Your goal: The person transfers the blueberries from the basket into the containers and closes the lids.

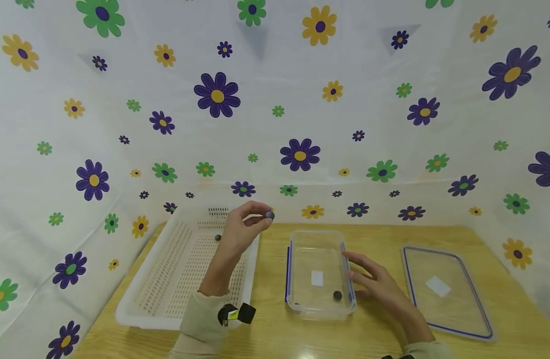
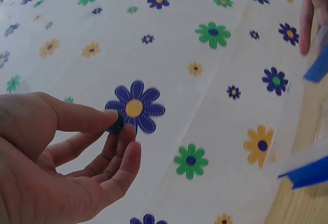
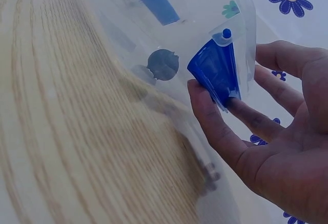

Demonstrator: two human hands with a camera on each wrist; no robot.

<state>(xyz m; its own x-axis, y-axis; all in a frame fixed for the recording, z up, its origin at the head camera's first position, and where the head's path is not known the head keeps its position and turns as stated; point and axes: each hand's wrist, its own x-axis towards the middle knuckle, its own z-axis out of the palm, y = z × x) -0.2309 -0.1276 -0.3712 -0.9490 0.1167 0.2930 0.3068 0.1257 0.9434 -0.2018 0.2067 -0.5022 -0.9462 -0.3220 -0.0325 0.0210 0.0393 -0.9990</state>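
Observation:
My left hand (image 1: 241,232) pinches a blueberry (image 1: 269,215) between thumb and fingertips, raised above the right rim of a white plastic basket (image 1: 142,294). In the left wrist view the same blueberry (image 2: 116,123) looks dark between the fingertips. My right hand (image 1: 382,286) has its fingers fairly straight and touches the right side of a clear plastic container (image 1: 317,314). Seen from the right wrist, its fingertips lie at the container's blue clip (image 3: 218,73) and wall. A dark blueberry (image 1: 337,295) lies in the container near its front right corner.
Another blueberry (image 1: 218,238) lies in the basket toward the back. A clear lid with a blue seal (image 1: 463,309) lies flat on the wooden table (image 1: 275,319) at the right. Flower-patterned white sheeting (image 1: 266,134) hangs behind and at both sides.

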